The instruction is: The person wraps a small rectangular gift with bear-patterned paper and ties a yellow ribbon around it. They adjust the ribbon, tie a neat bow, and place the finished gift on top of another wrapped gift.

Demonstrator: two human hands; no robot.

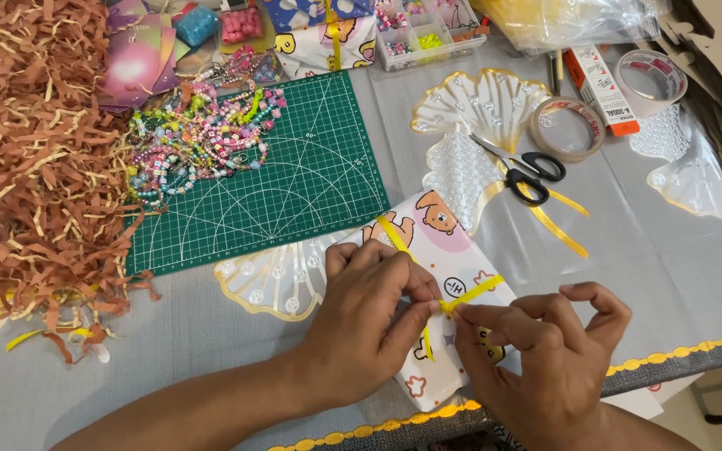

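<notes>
Two hands lower centre of frame, left hand (369, 313) & right hand (545, 359) both pinched on yellow ribbon (470, 294) across wrapped gift box (444, 250), scissors (528, 171) upper right, green cutting mat (294, 179) upper left.

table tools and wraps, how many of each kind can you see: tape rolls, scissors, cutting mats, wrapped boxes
Tape rolls: 2, a brown one and a clear one
Scissors: 1
Green cutting mat: 1
Wrapped boxes: 2, one under the left hand and right hand, which pinch its yellow ribbon, and another at the far edge
Total: 6
</notes>
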